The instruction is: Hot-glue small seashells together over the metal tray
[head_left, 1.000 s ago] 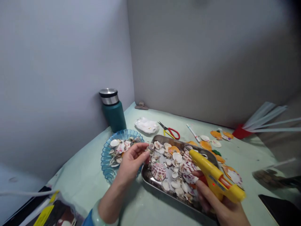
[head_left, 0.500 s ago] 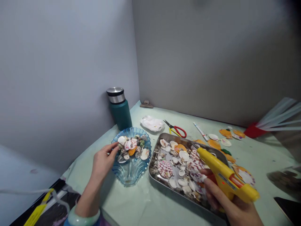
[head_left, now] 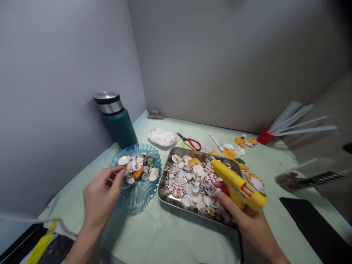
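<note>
A yellow glue gun [head_left: 236, 185] is gripped in my right hand [head_left: 244, 220], its nozzle end over a metal tray [head_left: 176, 208] of loose seashells. On the left, my left hand [head_left: 103, 194] is at the near-left rim of a blue scalloped dish [head_left: 136, 201]. Its thumb and index finger are pinched together beside the heaped shells [head_left: 137, 167] there. Whatever lies between those fingertips is too small to make out. White, orange and purple-speckled scallop shells [head_left: 177, 187] fill the tray.
Behind the dish stands a teal bottle [head_left: 119, 124]. Scissors [head_left: 192, 143], a white packet [head_left: 162, 137] and a marker [head_left: 216, 142] lie behind the tray. Glue sticks in a red cup [head_left: 265, 136], shell pieces [head_left: 255, 182] and a black phone-like slab [head_left: 313, 223] are on the right.
The view has swung to the right, so everything sits further left. My left hand stays by the shells in the dish, and the glue gun remains in my right hand above the tray.
</note>
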Tool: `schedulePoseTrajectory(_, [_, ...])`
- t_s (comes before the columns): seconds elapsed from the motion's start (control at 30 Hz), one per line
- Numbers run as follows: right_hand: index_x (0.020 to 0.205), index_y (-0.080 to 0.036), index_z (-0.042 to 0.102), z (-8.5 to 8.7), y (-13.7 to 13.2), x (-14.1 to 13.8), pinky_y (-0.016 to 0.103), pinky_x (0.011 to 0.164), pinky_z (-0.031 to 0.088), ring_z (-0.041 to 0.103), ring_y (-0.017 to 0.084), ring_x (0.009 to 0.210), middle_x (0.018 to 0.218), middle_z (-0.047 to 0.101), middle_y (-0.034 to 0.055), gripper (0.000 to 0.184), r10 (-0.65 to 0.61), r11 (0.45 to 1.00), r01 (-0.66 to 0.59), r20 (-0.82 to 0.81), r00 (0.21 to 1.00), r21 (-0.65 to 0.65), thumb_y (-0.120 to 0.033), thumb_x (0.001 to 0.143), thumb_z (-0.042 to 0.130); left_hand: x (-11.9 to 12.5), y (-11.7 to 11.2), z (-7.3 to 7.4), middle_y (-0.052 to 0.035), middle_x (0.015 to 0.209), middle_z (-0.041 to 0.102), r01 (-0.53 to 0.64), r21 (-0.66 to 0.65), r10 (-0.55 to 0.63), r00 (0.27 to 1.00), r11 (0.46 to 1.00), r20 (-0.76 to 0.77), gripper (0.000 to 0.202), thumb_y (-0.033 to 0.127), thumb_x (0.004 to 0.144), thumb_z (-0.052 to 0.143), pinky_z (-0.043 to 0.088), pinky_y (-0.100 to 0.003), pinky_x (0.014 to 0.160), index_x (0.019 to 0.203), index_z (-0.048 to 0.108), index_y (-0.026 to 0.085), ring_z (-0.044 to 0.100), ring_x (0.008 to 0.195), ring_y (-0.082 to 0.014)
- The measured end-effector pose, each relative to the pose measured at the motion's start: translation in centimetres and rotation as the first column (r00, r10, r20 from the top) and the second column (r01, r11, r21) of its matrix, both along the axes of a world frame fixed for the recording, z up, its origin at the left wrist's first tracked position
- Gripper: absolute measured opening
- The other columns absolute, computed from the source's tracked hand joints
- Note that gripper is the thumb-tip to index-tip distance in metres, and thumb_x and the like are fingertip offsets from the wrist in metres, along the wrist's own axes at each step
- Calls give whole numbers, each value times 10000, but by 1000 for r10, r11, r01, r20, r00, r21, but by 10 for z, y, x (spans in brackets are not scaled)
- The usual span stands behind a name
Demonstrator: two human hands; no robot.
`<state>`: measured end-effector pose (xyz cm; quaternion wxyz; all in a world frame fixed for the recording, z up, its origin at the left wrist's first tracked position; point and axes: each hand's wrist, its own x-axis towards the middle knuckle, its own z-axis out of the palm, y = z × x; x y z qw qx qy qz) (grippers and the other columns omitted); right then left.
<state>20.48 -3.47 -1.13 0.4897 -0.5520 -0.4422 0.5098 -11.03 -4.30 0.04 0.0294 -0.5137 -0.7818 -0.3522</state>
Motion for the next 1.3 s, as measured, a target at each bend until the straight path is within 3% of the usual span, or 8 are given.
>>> schedulePoseTrajectory(0.13, [954, -191, 690, 0, 0, -2, 234, 407, 355, 405, 97, 442, 558, 490, -50, 341, -40, 999, 41, -20, 999, 26, -455, 741, 728, 44, 4, 3, -42, 780, 696, 416, 59, -411, 908, 908, -80, 201, 317, 880, 544, 447, -300, 722, 740, 643, 212, 611, 732, -197])
schedulePoseTrajectory(0.27, [964, -209, 676, -2, 2, 1, 238, 411, 355, 415, 102, 453, 571, 497, -49, 305, -3, 1000, 4, -29, 1000, 11, -433, 761, 715, 80, 15, 5, -72, 877, 708, 661, -61, -661, 736, 748, -145, 158, 247, 904, 510, 448, -344, 811, 876, 656, 195, 605, 849, -220])
schedulePoseTrajectory(0.4, [976, -211, 656, -2, 4, 5, 227, 423, 339, 405, 89, 449, 550, 488, -61, 275, 42, 999, -41, -58, 997, 17, -418, 799, 693, 103, 30, 3, -108, 982, 701, 722, -265, -768, 614, 639, -183, 223, 215, 909, 471, 465, -384, 796, 1041, 649, 185, 592, 923, -258])
schedulePoseTrajectory(0.63, [975, -197, 643, 0, 6, 5, 215, 429, 323, 397, 68, 444, 557, 479, -69, 268, 27, 999, -25, -108, 994, 20, -401, 808, 693, 115, 48, 3, -135, 1008, 679, 707, -529, -867, 482, 468, -123, 290, 110, 793, 548, 466, -407, 788, 1066, 628, 163, 592, 951, -298])
schedulePoseTrajectory(0.8, [966, -206, 639, 3, 7, 5, 216, 407, 329, 404, 73, 433, 551, 486, -69, 235, -10, 1000, 13, -127, 992, 17, -374, 809, 685, 120, 57, 10, -128, 815, 682, 609, -622, -851, 486, 492, -197, 167, 151, 832, 502, 463, -384, 690, 895, 657, 164, 626, 801, -288])
schedulePoseTrajectory(0.97, [959, -196, 648, 0, 7, 6, 204, 394, 319, 394, 65, 414, 510, 477, -77, 260, -24, 1000, 24, -143, 989, -3, -381, 784, 704, 138, 75, 3, -128, 948, 687, 566, -656, -851, 463, 500, -249, 175, 161, 821, 527, 473, -351, 714, 935, 658, 176, 643, 866, -270])
schedulePoseTrajectory(1.13, [967, -195, 652, -3, 9, 6, 191, 376, 289, 383, 58, 402, 495, 476, -79, 283, -22, 1000, 22, -158, 987, -2, -391, 772, 716, 146, 88, -8, -127, 913, 697, 550, -651, -832, 495, 523, -251, 203, 137, 824, 492, 479, -338, 667, 941, 654, 175, 667, 798, -260])
schedulePoseTrajectory(1.3, [945, -180, 649, 0, 10, 5, 188, 383, 286, 380, 55, 402, 488, 466, -83, 301, -25, 1000, 25, -157, 987, -1, -410, 763, 717, 139, 85, -6, -146, 915, 721, 561, -596, -790, 570, 574, -224, 234, 146, 857, 446, 483, -361, 679, 981, 643, 170, 679, 827, -291])
